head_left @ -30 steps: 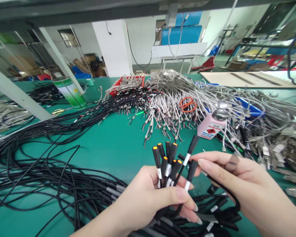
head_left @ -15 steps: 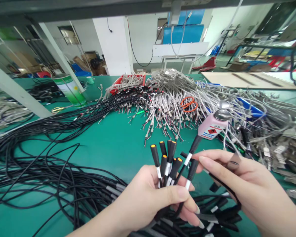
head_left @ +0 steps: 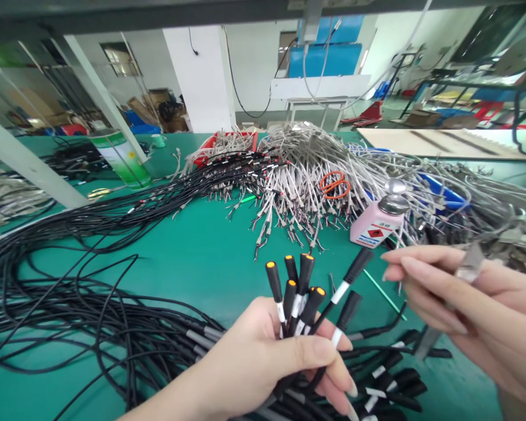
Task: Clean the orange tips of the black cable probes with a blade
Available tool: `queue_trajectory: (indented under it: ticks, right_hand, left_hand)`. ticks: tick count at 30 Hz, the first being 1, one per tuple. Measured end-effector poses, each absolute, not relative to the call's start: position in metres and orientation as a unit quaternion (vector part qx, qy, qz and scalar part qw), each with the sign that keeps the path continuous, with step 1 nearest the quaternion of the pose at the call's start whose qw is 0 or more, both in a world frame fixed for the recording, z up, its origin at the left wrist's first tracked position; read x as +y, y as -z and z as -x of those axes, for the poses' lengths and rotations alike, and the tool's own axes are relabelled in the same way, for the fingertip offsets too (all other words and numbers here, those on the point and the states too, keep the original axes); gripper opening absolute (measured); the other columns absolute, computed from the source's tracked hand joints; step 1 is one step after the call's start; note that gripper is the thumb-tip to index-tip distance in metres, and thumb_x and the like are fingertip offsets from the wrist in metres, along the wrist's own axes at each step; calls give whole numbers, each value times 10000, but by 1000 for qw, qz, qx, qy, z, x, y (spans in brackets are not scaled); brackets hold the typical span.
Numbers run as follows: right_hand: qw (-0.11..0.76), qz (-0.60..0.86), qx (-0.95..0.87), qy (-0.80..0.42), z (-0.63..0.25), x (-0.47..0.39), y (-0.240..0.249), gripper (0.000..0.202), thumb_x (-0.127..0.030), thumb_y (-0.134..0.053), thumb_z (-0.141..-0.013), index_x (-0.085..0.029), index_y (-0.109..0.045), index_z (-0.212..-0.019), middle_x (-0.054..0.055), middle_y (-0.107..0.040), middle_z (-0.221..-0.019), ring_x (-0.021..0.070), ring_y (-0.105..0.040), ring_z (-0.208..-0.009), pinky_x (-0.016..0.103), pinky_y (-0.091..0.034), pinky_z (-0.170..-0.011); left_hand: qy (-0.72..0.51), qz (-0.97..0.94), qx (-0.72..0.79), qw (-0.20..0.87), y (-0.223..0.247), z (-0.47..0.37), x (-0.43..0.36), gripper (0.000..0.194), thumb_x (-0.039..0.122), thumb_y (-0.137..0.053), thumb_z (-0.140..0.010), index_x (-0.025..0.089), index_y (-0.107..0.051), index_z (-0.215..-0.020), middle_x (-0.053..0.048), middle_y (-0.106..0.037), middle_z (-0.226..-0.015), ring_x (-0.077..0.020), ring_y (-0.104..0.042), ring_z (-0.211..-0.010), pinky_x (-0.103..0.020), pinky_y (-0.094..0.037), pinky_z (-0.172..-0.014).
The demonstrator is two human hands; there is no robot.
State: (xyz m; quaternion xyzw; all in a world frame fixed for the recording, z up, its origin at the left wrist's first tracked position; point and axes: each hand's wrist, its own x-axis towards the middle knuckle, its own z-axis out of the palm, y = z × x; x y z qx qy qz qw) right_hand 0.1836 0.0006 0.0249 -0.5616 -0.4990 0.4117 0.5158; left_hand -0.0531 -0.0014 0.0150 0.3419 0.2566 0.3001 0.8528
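In the head view, we are gripping the connector bundle (head_left: 304,292) upright in our left hand (head_left: 263,362), fingers closed around it above the table (head_left: 201,257). Our right hand (head_left: 469,310) is pinching metal tweezers (head_left: 467,272) beside it; the two outermost connectors are splaying and, we judge, risk slipping out.

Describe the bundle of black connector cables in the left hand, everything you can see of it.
The bundle of connector cables stands roughly upright, fanned, clamped in the left hand, thumb across the front. Each is a thin black cable ending in a black moulded plug; several tips show orange faces, and most carry a white sleeve below the plug. Two plugs lean rightward. The cables trail down into more black cables on the green table.
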Motion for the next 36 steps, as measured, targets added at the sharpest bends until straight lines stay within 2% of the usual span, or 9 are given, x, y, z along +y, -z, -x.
queue_trajectory:
  ticks: [2, 5, 10, 15, 19, 22, 27, 31, 36]
  right_hand:
    - [454, 515, -492, -536, -172, -4, -28, 221, -431, -657, -857, -265, -704, -996, -20, -517, -586, 57, -314, -441, 216, -214, -404]
    - [385, 467, -483, -634, -153, -9, -27, 208, -450, -630, -880, -278, -668, -990, -66, -353, -540, 65, -260, -466, 210, -179, -428]
    - [403, 447, -446, -662, -146, -10, -22, 226, -465, -655, -858, -249, -666, -924, -80, -267, -554, 61, -175, -477, 199, -111, -419]
    - [403, 479, -475, -618, -146, -10, -28, 228, -434, -699, -826, -248, -700, -959, -28, -539, -665, 68, -381, -524, 193, -292, -473]
    - [407, 456, -438, -660, -131, -12, -33, 262, -450, -740, -779, -234, -719, -926, 18, -687, -811, 139, -598, -711, 252, -458, -674]
    - [450, 472, -396, -646, -123, -12, -31, 242, -427, -775, -747, -192, -730, -781, 8, -663, -723, 108, -544, -627, 223, -409, -591]
    - [468, 488, -402, -617, -125, -11, -27, 279, -453, -769, -744, -189, -753, -833, -3, -600, -637, 61, -311, -512, 211, -248, -487]
    - [428, 475, -432, -636, -123, -13, -28, 274, -457, -747, -763, -188, -747, -815, 38, -669, -682, 100, -426, -558, 234, -288, -510]
    - [382, 462, -435, -672, -115, -20, -26, 292, -467, -773, -733, -181, -727, -763, 14, -670, -608, 111, -530, -597, 238, -394, -634]
  left_hand:
    - [-287, -354, 263, 850, -14, 53, -2, 182, 274, -697, -806, 100, -656, -838, -49, -687, -673, -106, -654, -555, -194, -480, -577]
    - [-270, -359, 263, 854, -13, 54, -3, 202, 298, -687, -813, 101, -652, -842, -42, -672, -654, -104, -633, -537, -192, -464, -555]
    - [-272, -367, 280, 844, -15, 53, -2, 192, 300, -703, -798, 115, -669, -843, -58, -697, -719, -125, -645, -611, -223, -477, -624]
    - [-300, -429, 335, 783, -15, 53, 1, 175, 305, -722, -785, 147, -729, -862, 1, -639, -723, -90, -556, -678, -201, -441, -693]
    - [-280, -449, 343, 776, -12, 51, 2, 229, 355, -729, -772, 141, -707, -853, 9, -617, -654, -99, -531, -617, -226, -428, -664]
    - [-285, -462, 344, 766, -10, 48, 1, 284, 419, -662, -826, 135, -677, -828, 6, -603, -608, -117, -526, -613, -253, -428, -684]
    - [-388, -419, 389, 723, -14, 47, 3, 331, 412, -546, -912, 150, -612, -721, -10, -630, -675, -129, -555, -694, -248, -424, -734]
    - [-442, -348, 397, 725, -20, 52, 8, 261, 351, -580, -894, 146, -605, -737, 40, -505, -563, -92, -522, -567, -215, -393, -616]
    - [-418, -318, 343, 779, -22, 57, 7, 165, 295, -680, -797, 139, -627, -803, 115, -293, -421, -33, -244, -368, -191, -190, -411]
